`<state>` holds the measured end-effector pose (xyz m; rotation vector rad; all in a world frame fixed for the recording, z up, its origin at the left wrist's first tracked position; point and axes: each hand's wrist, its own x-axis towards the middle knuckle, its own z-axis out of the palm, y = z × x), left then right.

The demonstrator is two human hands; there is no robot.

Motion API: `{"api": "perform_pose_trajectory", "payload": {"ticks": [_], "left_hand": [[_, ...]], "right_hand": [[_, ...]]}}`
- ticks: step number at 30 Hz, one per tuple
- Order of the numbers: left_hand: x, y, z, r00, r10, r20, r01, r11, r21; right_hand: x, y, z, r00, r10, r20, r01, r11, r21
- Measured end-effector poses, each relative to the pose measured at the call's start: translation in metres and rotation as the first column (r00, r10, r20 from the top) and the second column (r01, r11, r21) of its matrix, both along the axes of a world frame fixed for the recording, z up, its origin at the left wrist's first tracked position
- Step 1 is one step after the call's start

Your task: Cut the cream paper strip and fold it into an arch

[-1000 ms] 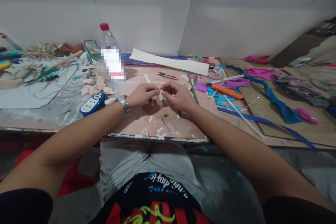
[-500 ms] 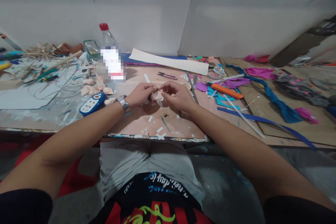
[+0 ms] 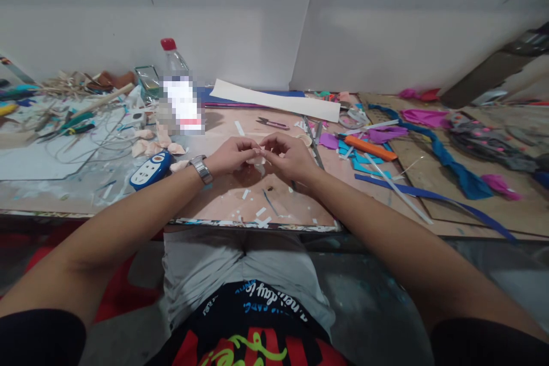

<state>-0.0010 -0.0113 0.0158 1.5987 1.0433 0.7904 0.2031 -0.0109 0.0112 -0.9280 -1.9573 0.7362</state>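
My left hand [image 3: 234, 156] and my right hand [image 3: 288, 155] meet over the middle of the table, thumbs and fingertips pinched together. Between them is a small pale pink crumpled piece [image 3: 257, 160], which looks like paper or thin cloth; my fingers cover most of it. Similar crumpled pale pink pieces [image 3: 150, 146] lie to the left of my wrist, behind a blue and white power socket block [image 3: 151, 170]. Below my hands, small white scraps [image 3: 262, 213] are scattered on the pinkish tabletop [image 3: 295, 203]. Thread snips [image 3: 273, 123] rest just beyond my fingers.
A red-capped bottle [image 3: 175, 63] stands at the back left, near a cream strip [image 3: 274, 102]. Pliers [image 3: 77, 128] and wires lie left. Rightward are an orange utility knife [image 3: 371, 147], a blue ribbon strip [image 3: 437, 199], twisted teal cloth [image 3: 454, 168] and a dark cylinder [image 3: 493, 71].
My fingertips have closed further over the pale pink piece, so less of it shows. My thumbs now meet in front of it. The things on the table have stayed put.
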Motion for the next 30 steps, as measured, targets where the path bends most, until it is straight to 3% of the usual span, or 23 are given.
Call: {"api": "perform_pose_trajectory", "payload": {"ticks": [6, 10, 15, 21, 30], "left_hand": [[0.000, 0.000, 0.001, 1.000, 0.004, 0.009, -0.004, 1.000, -0.020], [0.001, -0.001, 0.003, 0.997, 0.052, 0.052, -0.047, 0.993, -0.104], [0.000, 0.001, 0.002, 0.992, 0.082, 0.099, -0.058, 0.971, -0.231], [0.002, -0.001, 0.006, 0.985, 0.101, 0.142, -0.061, 0.963, -0.263], [0.005, -0.004, 0.012, 0.976, 0.148, 0.161, -0.093, 0.948, -0.305]], "right_hand": [[0.001, 0.003, -0.003, 0.999, 0.018, -0.034, -0.019, 0.999, -0.034], [0.002, 0.003, -0.003, 0.996, 0.024, -0.089, -0.026, 0.999, -0.027], [0.002, 0.000, 0.002, 1.000, 0.010, 0.018, -0.010, 1.000, 0.005], [0.002, -0.001, 0.002, 0.998, 0.000, -0.066, 0.003, 0.999, 0.034], [0.002, 0.000, 0.004, 0.999, 0.047, -0.004, -0.046, 0.990, 0.136]]}}
